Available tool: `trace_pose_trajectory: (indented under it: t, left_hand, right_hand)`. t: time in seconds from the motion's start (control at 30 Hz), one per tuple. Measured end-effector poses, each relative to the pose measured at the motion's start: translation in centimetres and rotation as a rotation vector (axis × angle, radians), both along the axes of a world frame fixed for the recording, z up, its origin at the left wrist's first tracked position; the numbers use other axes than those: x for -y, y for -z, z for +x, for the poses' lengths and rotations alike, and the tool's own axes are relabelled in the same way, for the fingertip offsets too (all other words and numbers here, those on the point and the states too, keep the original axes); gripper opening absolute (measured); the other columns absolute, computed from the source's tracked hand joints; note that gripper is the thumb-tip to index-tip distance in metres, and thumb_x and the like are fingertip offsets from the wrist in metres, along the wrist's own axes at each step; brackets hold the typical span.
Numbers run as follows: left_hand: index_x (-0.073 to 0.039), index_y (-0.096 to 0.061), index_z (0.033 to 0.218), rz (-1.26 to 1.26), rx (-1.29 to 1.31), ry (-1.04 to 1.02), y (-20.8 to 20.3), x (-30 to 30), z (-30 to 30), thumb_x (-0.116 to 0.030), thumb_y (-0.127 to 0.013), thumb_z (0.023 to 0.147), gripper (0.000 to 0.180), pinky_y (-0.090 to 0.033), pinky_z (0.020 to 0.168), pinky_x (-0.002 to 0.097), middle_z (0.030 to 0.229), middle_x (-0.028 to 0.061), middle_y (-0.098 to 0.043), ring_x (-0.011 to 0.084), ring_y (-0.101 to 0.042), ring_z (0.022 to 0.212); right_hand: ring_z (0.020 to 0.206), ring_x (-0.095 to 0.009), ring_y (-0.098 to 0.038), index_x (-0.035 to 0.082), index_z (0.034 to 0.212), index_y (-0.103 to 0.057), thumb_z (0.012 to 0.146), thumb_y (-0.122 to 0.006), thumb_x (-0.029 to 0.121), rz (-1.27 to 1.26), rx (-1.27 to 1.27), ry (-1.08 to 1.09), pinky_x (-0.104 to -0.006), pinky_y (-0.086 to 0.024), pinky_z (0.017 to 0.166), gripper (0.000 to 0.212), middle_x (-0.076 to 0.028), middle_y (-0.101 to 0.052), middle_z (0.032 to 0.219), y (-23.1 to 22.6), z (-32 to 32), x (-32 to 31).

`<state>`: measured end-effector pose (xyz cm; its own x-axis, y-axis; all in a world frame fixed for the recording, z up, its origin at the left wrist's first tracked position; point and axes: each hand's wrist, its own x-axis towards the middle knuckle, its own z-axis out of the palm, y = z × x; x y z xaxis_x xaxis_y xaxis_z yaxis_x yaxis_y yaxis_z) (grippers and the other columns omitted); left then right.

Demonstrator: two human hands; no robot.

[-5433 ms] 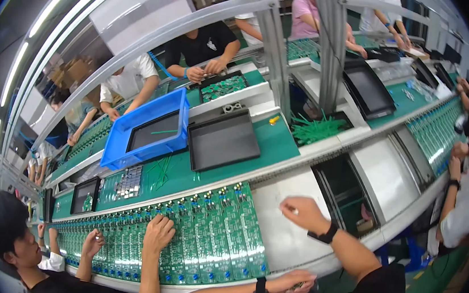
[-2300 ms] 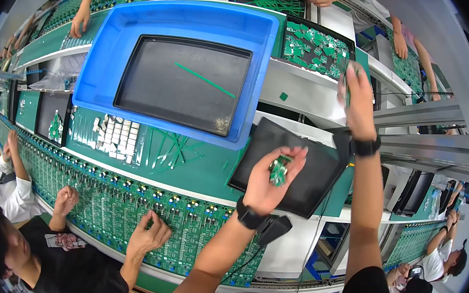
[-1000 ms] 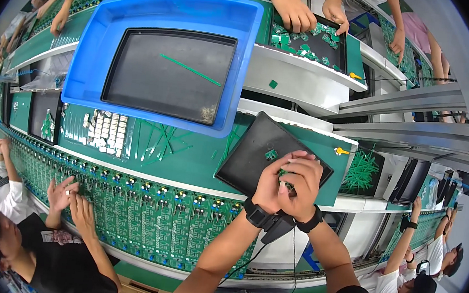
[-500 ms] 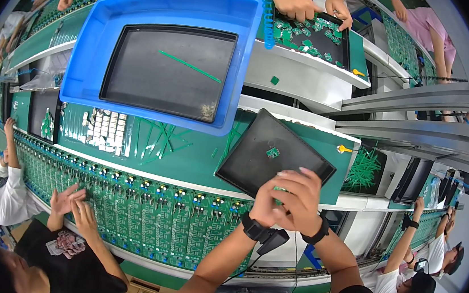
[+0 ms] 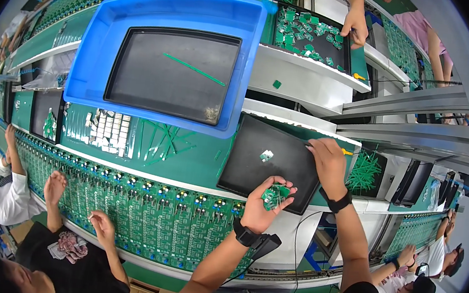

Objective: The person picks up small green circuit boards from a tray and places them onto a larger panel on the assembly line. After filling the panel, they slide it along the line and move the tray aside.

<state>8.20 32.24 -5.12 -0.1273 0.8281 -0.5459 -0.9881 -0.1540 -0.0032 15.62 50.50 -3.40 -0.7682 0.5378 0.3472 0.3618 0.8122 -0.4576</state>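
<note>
My left hand [image 5: 262,209], palm up, is curled round a small pile of little green circuit boards [image 5: 275,196]. It is just over the near edge of a black tray [image 5: 263,175]. My right hand [image 5: 329,163] is at the tray's far right corner, fingers bent over the rim; the hand hides that corner. On the tray floor lies a small board with white parts [image 5: 266,156]. The tray rests at a slant on the green bench mat, overhanging its near edge.
Left of the tray, a blue bin [image 5: 169,2] holds another black tray [image 5: 171,97] with one green strip. Green strips [image 5: 166,139] and white-topped parts [image 5: 109,132] lie on the mat. Circuit panels [image 5: 141,217] line the near side. Co-workers' hands [image 5: 355,29] are across and to the left.
My hands have come apart: the left keeps the boards, the right has moved to the tray's far right corner. The tray has turned and shifted slightly. The board on it looks different, now showing white parts.
</note>
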Motion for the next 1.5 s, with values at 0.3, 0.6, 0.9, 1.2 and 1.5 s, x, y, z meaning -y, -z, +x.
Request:
trace_pose_trajectory:
  t: [0.3, 0.6, 0.9, 1.2, 1.5]
  left_hand:
    - [-0.009, -0.056, 0.093, 0.009, -0.031, 0.064, 0.6, -1.3, -1.2, -0.024, -0.045, 0.094, 0.019, -0.048, 0.082, 0.0338, 0.099, 0.0066, -0.059, 0.0227, -0.057, 0.101]
    - [-0.009, -0.055, 0.097, 0.112, -0.012, 0.077, 1.3, -1.2, -1.0, -0.026, -0.045, 0.094, 0.020, -0.047, 0.082, 0.0336, 0.102, 0.0064, -0.058, 0.0217, -0.056, 0.102]
    - [-0.007, -0.055, 0.107, 0.097, 0.016, 0.063, 1.2, -1.7, -1.0, -0.026, -0.045, 0.094, 0.025, -0.046, 0.087, 0.0348, 0.111, 0.0085, -0.058, 0.0235, -0.054, 0.109]
    - [-0.007, -0.053, 0.112, -0.036, 0.025, -0.110, 0.0, -2.8, -1.1, -0.027, -0.044, 0.094, 0.028, -0.045, 0.086, 0.0342, 0.111, 0.0072, -0.059, 0.0219, -0.056, 0.105]
    - [-0.008, -0.056, 0.097, 0.082, 0.052, -0.071, -0.4, -1.6, -1.4, -0.025, -0.046, 0.092, 0.020, -0.045, 0.066, 0.0304, 0.097, 0.0066, -0.058, 0.0213, -0.055, 0.092]
  right_hand:
    - [0.075, -0.029, -0.057, 0.004, 0.081, -0.060, 0.072, -0.069, 0.014, -0.271, 0.263, -0.140, -0.0397, -0.045, 0.063, 0.015, -0.010, -0.057, 0.077, -2.6, -7.8, -6.2]
    - [0.088, -0.036, -0.058, 0.005, 0.097, -0.056, 0.068, -0.066, 0.007, 0.240, 0.657, -0.401, -0.0435, -0.049, 0.074, 0.030, -0.017, -0.057, 0.098, 10.4, -19.4, -12.9]
    - [0.081, -0.034, -0.059, 0.005, 0.088, -0.057, 0.071, -0.063, 0.004, 0.015, 0.642, -0.349, -0.0430, -0.047, 0.069, 0.019, -0.016, -0.060, 0.083, 10.5, -17.2, -15.0]
    - [0.079, -0.026, -0.056, 0.007, 0.088, -0.060, 0.074, -0.065, 0.010, -0.118, 0.062, -0.471, -0.0328, -0.045, 0.067, 0.016, -0.008, -0.057, 0.084, -7.0, -3.1, 2.1]
    - [0.106, -0.026, -0.051, 0.008, 0.113, -0.054, 0.070, -0.070, 0.013, 0.314, -0.030, -0.074, -0.0375, -0.040, 0.088, 0.047, -0.007, -0.056, 0.113, -8.8, -4.5, -3.1]
